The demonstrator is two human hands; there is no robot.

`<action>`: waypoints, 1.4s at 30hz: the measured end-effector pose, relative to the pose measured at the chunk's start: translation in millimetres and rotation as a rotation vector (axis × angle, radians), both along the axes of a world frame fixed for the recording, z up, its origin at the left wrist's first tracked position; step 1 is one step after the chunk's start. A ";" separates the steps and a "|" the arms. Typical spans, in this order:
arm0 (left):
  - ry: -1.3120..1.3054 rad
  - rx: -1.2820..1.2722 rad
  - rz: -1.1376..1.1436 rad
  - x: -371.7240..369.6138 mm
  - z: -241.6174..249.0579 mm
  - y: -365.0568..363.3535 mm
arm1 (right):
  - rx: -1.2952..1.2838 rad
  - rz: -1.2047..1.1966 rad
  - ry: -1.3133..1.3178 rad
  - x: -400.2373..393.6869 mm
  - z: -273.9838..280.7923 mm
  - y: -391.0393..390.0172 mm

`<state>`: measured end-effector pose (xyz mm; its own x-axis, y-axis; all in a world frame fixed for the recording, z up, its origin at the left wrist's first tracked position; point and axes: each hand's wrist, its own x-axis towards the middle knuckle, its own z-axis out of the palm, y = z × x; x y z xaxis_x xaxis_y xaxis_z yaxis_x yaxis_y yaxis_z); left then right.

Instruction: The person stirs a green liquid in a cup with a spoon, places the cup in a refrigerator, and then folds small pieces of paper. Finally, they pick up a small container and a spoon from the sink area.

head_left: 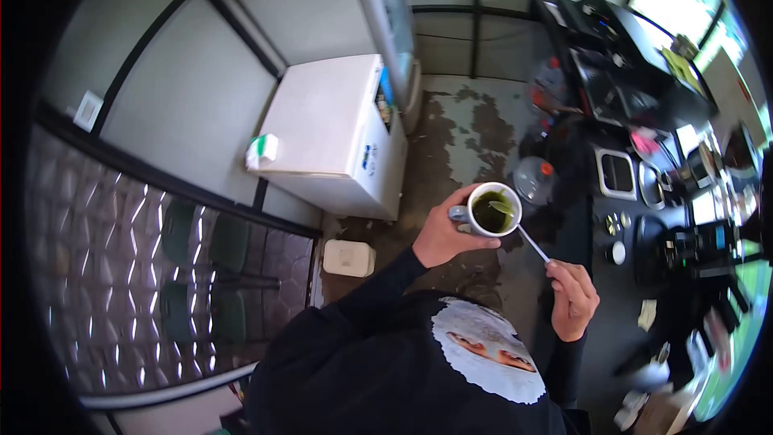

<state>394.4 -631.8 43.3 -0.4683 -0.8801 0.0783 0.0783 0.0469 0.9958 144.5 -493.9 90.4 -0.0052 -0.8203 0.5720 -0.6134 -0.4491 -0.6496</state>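
My left hand point(445, 235) is wrapped around a white cup point(518, 208) in front of my chest. The cup's grey handle point(458, 213) points left, over my fingers. Inside is a dark green liquid point(486, 216). Between the fingertips of my right hand point(573, 300) is a thin spoon point(534, 243), slanting up to the cup's rim. A pale shape in the liquid looks like the spoon's bowl.
A white chest-like appliance point(322, 113) stands ahead on the left, with a small white-and-green box point(262, 150) on it. Below it sits a cream bin point(349, 258). Along my right runs a black counter point(576, 254) carrying a small white cup point(617, 253). A large clear bottle point(534, 181) stands beside it.
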 end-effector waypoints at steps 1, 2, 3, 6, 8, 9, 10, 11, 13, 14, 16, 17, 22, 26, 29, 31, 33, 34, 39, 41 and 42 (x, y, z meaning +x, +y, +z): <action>-0.022 -0.016 0.040 -4.4 5.5 -9.6 | 0.001 0.036 0.021 -10.8 1.5 -19.6; -0.030 -0.017 0.075 -7.4 9.1 -16.2 | 0.000 0.061 0.044 -20.4 3.8 -35.3; 0.003 -0.001 0.122 -14.0 13.1 -25.0 | 0.006 0.064 -0.005 -28.0 4.6 -51.1; 0.051 0.007 0.194 -39.3 25.0 -51.8 | -0.049 0.188 -0.013 -54.5 21.5 -102.4; 0.185 -0.050 0.254 -52.9 30.4 -64.2 | -0.033 0.226 -0.008 -71.2 22.3 -134.1; 0.209 -0.058 0.274 -52.8 28.2 -70.7 | 0.011 0.262 -0.037 -71.9 23.2 -146.5; 0.190 -0.050 0.310 -56.6 27.8 -75.7 | 0.057 0.303 -0.072 -76.9 21.6 -158.9; 0.189 -0.034 0.337 -59.2 26.1 -80.4 | 0.098 0.335 -0.108 -79.7 20.2 -171.6; 0.185 -0.059 0.393 -62.2 24.5 -91.2 | 0.147 0.384 -0.132 -80.4 21.3 -194.1; 0.192 -0.055 0.419 -62.9 24.1 -95.4 | 0.185 0.416 -0.161 -80.3 21.5 -205.9; 0.197 -0.047 0.452 -59.6 23.8 -106.2 | 0.166 0.481 -0.149 -78.5 18.3 -229.2; 0.191 -0.043 0.477 -57.8 23.4 -112.1 | 0.132 0.495 -0.139 -76.5 15.7 -239.6; 0.194 -0.056 0.528 -35.0 14.4 -156.0 | 0.070 0.552 0.000 -55.0 15.4 -301.8; 0.245 -0.021 0.555 -9.0 0.7 -197.9 | -0.022 0.571 0.057 -30.8 13.6 -349.5; 0.283 -0.024 0.545 19.1 1.4 -249.8 | -0.006 0.547 0.101 -7.0 15.0 -395.1; 0.198 -0.068 0.585 40.8 1.9 -275.9 | 0.070 0.540 0.090 13.8 15.2 -420.2; 0.200 -0.078 0.595 64.9 5.0 -301.9 | 0.139 0.542 0.012 34.5 11.3 -447.2; 0.175 -0.105 0.615 75.9 6.0 -313.6 | 0.200 0.537 -0.078 45.9 8.5 -462.4; 0.141 -0.124 0.670 125.0 13.8 -358.4 | 0.323 0.562 -0.231 108.6 6.7 -530.4; 0.084 -0.130 0.727 142.2 8.5 -369.0 | 0.452 0.581 -0.261 128.7 8.9 -554.4; 0.082 -0.116 0.760 149.3 6.9 -373.4 | 0.472 0.610 -0.253 137.7 7.8 -565.4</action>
<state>543.8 -1005.2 50.2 0.2729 -0.9414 0.1982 0.0564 0.2213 0.9736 282.2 -1059.3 98.3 0.4377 -0.8752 0.2063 -0.1583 -0.3009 -0.9404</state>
